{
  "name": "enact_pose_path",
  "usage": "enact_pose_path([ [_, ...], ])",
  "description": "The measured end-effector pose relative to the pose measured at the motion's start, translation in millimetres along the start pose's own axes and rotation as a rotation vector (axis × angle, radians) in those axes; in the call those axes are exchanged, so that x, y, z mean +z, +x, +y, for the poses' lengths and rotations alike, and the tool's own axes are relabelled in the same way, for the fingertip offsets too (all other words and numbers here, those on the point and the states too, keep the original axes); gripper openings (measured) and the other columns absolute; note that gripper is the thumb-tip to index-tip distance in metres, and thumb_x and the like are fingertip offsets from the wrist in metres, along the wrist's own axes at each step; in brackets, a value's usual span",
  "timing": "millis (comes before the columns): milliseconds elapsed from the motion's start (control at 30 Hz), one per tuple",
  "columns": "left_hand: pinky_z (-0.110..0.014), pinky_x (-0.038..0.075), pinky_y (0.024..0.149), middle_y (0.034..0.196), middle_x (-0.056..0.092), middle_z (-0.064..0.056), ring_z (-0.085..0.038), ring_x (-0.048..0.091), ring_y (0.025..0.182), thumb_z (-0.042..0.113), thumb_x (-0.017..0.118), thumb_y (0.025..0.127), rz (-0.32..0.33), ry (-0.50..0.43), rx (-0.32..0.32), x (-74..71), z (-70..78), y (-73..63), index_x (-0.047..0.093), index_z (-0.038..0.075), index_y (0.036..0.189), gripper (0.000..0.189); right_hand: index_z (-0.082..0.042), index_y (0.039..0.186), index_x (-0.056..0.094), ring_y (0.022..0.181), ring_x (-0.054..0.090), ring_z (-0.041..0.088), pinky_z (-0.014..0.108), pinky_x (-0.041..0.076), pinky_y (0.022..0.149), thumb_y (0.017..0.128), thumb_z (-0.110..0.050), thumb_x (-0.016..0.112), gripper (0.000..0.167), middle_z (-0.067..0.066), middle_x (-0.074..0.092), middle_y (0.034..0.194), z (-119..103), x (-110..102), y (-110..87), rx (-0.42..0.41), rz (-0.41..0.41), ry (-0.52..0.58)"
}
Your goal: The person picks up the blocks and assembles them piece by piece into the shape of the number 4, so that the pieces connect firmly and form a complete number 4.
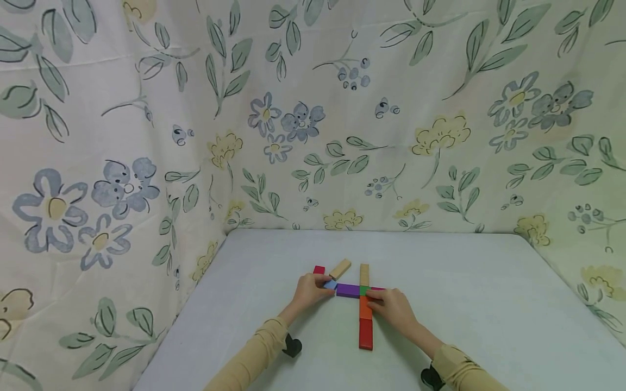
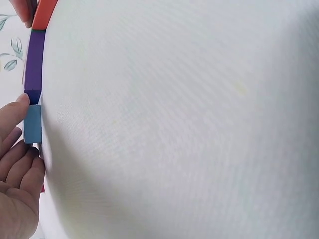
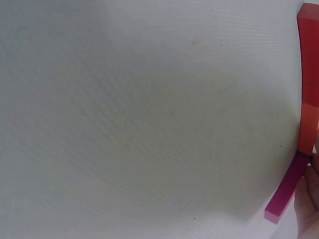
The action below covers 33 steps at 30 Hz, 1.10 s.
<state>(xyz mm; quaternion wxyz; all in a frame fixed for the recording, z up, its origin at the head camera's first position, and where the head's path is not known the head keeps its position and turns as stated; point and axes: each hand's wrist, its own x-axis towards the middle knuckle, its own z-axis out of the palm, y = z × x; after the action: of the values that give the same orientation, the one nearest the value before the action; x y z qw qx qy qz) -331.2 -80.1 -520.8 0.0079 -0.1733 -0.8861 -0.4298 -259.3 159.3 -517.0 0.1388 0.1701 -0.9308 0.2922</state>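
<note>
My left hand (image 1: 309,291) pinches a small light-blue block (image 1: 330,284), with the thumb at one end and fingers at the other in the left wrist view. The blue block lies beside the end of a purple block (image 1: 348,291). That purple block meets a green block (image 1: 363,290) at the centre of a cross. My right hand (image 1: 395,309) rests its fingertips on the cross near the green block and the orange block (image 1: 365,308). A magenta block (image 3: 286,189) extends from the centre, partly hidden by this hand in the head view. A red block (image 1: 365,334) continues below the orange one.
A plain wooden block (image 1: 364,274) forms the far arm of the cross. Another wooden block (image 1: 340,268) lies slanted behind the blue one, and a red block (image 1: 319,269) sits behind my left hand. A floral cloth (image 1: 303,179) hangs behind the white table (image 1: 469,293).
</note>
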Motion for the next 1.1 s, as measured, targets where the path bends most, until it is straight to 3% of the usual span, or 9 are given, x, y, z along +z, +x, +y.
enact_pose_path([
  [567, -0.033, 0.051, 0.077, 0.107, 0.071, -0.012, -0.022, 0.062, 0.093, 0.016, 0.079, 0.076, 0.017, 0.000, -0.034, -5.1, 11.0, 1.1, 0.071, 0.004, 0.108, 0.035, -0.003, 0.101, 0.074, 0.081, 0.070, 0.019, 0.028, 0.054, 0.069, 0.077, -0.011, 0.076, 0.025, 0.010, 0.075, 0.094, -0.1, -1.2, -0.9, 0.002, 0.013, 0.002],
  [633, -0.032, 0.049, 0.075, 0.107, 0.071, -0.013, -0.024, 0.061, 0.092, 0.016, 0.079, 0.076, 0.024, 0.003, -0.014, -6.9, 12.5, 3.3, 0.071, 0.003, 0.108, 0.035, -0.003, 0.101, 0.074, 0.081, 0.070, 0.018, 0.028, 0.054, 0.069, 0.077, -0.011, 0.076, 0.026, 0.010, 0.075, 0.094, 0.0, -1.7, -0.5, 0.007, 0.005, 0.000],
  [867, -0.021, 0.039, 0.059, 0.083, 0.069, -0.016, -0.014, 0.049, 0.070, 0.017, 0.079, 0.076, 0.046, 0.005, 0.049, -12.9, 18.6, 14.8, 0.070, 0.001, 0.110, 0.038, -0.002, 0.101, 0.074, 0.080, 0.069, 0.018, 0.027, 0.054, 0.068, 0.078, -0.011, 0.076, 0.025, 0.011, 0.074, 0.094, 0.1, -2.2, 0.8, -0.003, -0.004, -0.003],
  [1100, -0.029, 0.050, 0.068, 0.105, 0.071, -0.019, -0.027, 0.065, 0.086, 0.017, 0.077, 0.079, 0.057, 0.032, 0.056, -20.1, 28.4, 23.9, 0.070, 0.002, 0.110, 0.036, -0.001, 0.101, 0.074, 0.079, 0.069, 0.018, 0.026, 0.053, 0.067, 0.078, -0.011, 0.075, 0.025, 0.012, 0.074, 0.093, 0.1, 0.7, 0.7, -0.013, 0.000, -0.005],
])
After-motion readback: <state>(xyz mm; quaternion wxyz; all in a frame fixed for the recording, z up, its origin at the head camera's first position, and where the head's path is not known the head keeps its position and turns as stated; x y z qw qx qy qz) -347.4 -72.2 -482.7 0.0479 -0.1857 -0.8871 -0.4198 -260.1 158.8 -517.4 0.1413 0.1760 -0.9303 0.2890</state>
